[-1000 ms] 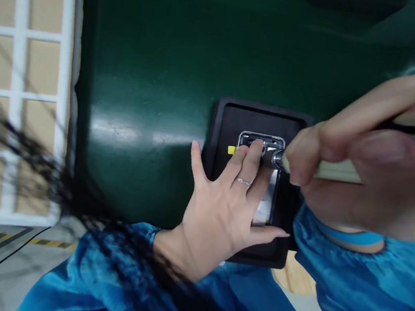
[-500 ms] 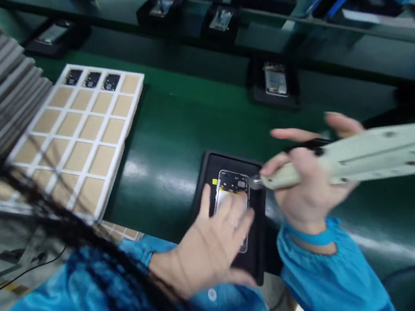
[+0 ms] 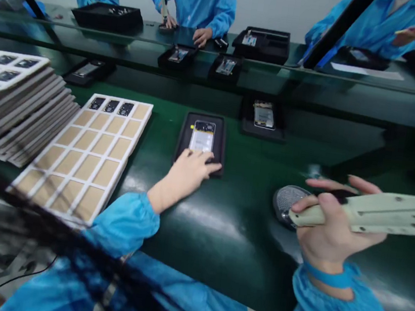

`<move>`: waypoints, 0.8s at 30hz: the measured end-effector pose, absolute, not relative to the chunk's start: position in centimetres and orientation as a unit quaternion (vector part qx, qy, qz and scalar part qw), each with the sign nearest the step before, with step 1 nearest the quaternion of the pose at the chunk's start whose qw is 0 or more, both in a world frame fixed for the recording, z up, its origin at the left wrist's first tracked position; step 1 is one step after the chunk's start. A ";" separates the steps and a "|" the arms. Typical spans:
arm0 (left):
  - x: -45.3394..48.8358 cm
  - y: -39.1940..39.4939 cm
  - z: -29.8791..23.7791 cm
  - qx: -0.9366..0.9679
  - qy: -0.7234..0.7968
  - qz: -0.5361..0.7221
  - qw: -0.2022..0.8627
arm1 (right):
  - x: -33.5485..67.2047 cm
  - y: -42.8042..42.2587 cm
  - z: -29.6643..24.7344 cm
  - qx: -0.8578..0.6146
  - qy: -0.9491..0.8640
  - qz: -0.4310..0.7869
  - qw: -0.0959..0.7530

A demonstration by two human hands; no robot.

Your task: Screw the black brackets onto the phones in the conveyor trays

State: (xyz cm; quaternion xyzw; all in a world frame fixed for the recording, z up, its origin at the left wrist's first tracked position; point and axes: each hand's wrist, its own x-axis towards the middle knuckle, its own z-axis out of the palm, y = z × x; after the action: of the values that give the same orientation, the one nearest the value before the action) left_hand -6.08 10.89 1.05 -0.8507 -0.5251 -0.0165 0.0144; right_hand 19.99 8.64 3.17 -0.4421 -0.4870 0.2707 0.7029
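My left hand point(image 3: 189, 172) reaches forward, its fingers lying flat on the near edge of a black tray point(image 3: 184, 137) that holds an opened phone point(image 3: 202, 135) on the green belt. My right hand point(image 3: 331, 220) is wrapped round a pale electric screwdriver point(image 3: 376, 212), with two fingers stretched out above it. The driver's tip points left over a round grey dish point(image 3: 286, 199) on the table.
A white gridded tray point(image 3: 86, 147) with three small parts lies to the left, beside a slanted stack of similar trays point(image 3: 11, 104). More black trays with phones point(image 3: 263, 116) sit farther along the belt. Other people in blue coats point(image 3: 197, 1) work across the line.
My left hand has pushed the tray with the phone away across the belt. My right hand pulled the screwdriver off the phone and back to the right, over the round dish. The view lifted.
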 end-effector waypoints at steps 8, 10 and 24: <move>-9.0 23.6 0.3 -0.744 -0.664 -0.052 0.050 | 19.8 7.7 2.7 -0.446 -0.479 0.315 0.688; -7.5 24.7 -0.2 -0.732 -0.675 -0.069 0.062 | 19.8 7.7 2.8 -0.448 -0.476 0.315 0.688; 2.5 25.9 1.6 -0.831 -0.555 -0.036 0.028 | 19.3 7.3 2.8 -0.473 -0.483 0.306 0.670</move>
State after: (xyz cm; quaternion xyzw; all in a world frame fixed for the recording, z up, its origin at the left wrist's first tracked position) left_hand 2.51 25.91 1.64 -0.8308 -0.5548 -0.0359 0.0282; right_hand 19.33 7.26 2.80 -0.4729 -0.4832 0.3063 0.6701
